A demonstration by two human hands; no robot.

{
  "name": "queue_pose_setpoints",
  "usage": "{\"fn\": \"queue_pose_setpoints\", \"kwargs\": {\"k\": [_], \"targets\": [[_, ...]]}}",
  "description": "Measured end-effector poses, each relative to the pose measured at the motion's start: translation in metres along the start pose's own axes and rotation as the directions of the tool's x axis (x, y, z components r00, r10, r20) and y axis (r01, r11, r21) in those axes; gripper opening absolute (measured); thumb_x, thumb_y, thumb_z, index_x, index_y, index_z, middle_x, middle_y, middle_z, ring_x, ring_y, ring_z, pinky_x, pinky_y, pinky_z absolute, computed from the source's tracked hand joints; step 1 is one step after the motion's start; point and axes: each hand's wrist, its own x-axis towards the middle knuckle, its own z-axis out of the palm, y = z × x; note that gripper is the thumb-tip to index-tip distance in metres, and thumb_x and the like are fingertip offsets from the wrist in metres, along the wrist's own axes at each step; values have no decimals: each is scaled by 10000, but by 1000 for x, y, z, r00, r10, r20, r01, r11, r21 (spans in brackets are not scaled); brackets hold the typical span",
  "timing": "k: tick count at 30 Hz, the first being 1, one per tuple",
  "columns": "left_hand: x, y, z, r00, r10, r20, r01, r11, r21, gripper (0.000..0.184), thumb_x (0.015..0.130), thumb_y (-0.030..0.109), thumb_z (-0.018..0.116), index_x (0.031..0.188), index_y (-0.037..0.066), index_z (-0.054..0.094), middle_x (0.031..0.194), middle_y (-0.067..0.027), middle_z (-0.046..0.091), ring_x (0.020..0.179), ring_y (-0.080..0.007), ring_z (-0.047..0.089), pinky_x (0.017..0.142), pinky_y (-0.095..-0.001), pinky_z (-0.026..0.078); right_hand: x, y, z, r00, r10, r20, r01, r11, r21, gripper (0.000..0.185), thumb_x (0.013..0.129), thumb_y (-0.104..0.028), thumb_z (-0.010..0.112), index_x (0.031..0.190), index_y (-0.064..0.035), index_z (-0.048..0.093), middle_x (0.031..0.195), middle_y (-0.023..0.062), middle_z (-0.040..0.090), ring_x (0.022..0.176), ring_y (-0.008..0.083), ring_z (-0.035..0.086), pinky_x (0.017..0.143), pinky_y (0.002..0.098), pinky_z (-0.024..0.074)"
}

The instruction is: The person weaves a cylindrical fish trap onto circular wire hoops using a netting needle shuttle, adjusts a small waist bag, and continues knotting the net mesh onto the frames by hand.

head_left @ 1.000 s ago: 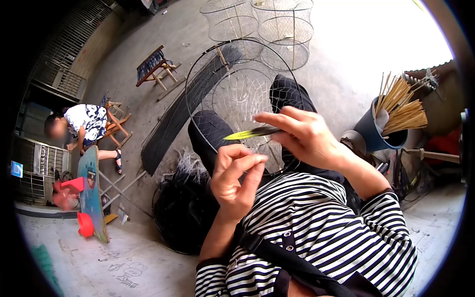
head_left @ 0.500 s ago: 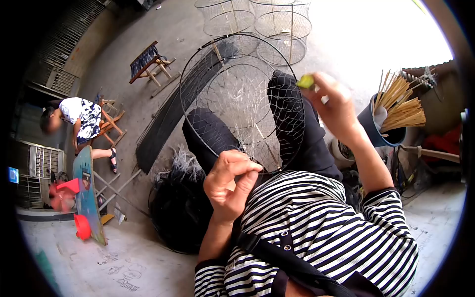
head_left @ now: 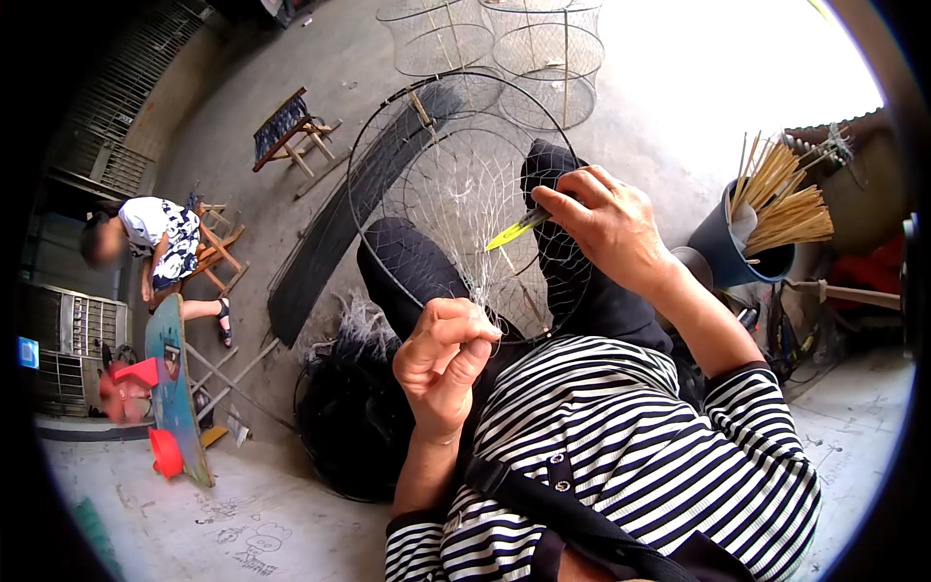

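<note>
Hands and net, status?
Right hand gripping pointed yellow-green tool; left hand pinching pale net strands; round black-rimmed mesh net across black-trousered knees; no obstruction apparent.

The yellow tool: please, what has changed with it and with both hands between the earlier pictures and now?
The right hand, always holding the yellow tool, first swung outward to the right, away from the left hand, then came back in; the tool's tip now points down-left over the net. Nothing was visibly let go. The left hand stays pinched on strands by the net's near rim.
</note>
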Motion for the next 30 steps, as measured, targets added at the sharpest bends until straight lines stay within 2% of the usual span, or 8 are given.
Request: {"fn": "queue_pose_setpoints", "kwargs": {"k": [9, 15, 18, 21, 24, 27, 30], "targets": [[-1, 3, 3, 1000, -14, -14, 13, 1000, -17, 122, 877, -12, 646, 993, -34, 676, 962, -125, 608, 876, -213, 569, 820, -341, 465, -1, -6, -5, 999, 1, 35, -10, 968, 251, 284, 871, -158, 717, 1152, -124, 690, 1001, 46, 653, 907, 235, 650, 698, 361, 546], [-4, 4, 3, 999, -17, -28, 16, 1000, -7, 120, 872, -20, 644, 986, -36, 676, 965, -130, 613, 889, -207, 576, 834, -331, 468, -3, -2, -4, 1000, 7, 27, -14, 967, 256, 267, 869, -162, 719, 1131, -112, 694, 971, 52, 651, 890, 240, 651, 704, 370, 545], [-5, 4, 2, 1000, -15, -24, 15, 1000, 17, 114, 869, -25, 640, 977, -40, 675, 965, -131, 614, 890, -204, 579, 827, -326, 470, 1, -3, -10, 996, 43, 72, -56, 979, 195, 280, 863, -160, 723, 1136, -116, 686, 972, 49, 639, 888, 238, 643, 694, 372, 541], [-5, 4, 2, 1000, -15, -17, 16, 999, 33, 110, 869, -28, 637, 971, -45, 674, 965, -131, 614, 886, -200, 581, 817, -319, 472, 1, -2, -9, 1000, 7, 16, -8, 996, 90, 299, 859, -148, 722, 1153, -129, 675, 988, 40, 628, 895, 231, 635, 682, 369, 536], [-6, 5, 1, 1000, -20, -16, 21, 999, 44, 110, 869, -31, 638, 972, -47, 673, 964, -129, 613, 881, -197, 581, 812, -313, 473, 4, -1, -11, 999, -38, 26, 39, 999, -20, 324, 859, -144, 716, 1179, -144, 663, 1017, 33, 625, 910, 225, 632, 683, 361, 535], [-7, 5, 1, 1000, -21, -22, 22, 999, 31, 114, 867, -36, 639, 975, -49, 674, 966, -127, 613, 882, -194, 582, 816, -311, 473, 6, -1, -10, 999, -44, 18, 43, 999, 24, 291, 866, -146, 706, 1156, -140, 679, 1003, 34, 630, 909, 223, 635, 689, 357, 535], [-7, 6, 1, 999, -19, -27, 19, 1000, 25, 115, 868, -39, 640, 976, -49, 677, 971, -126, 614, 885, -191, 583, 822, -309, 473, 6, -1, -10, 999, -30, 40, 24, 989, 145, 269, 861, -157, 712, 1129, -130, 697, 996, 43, 640, 905, 228, 639, 697, 359, 537]]}}
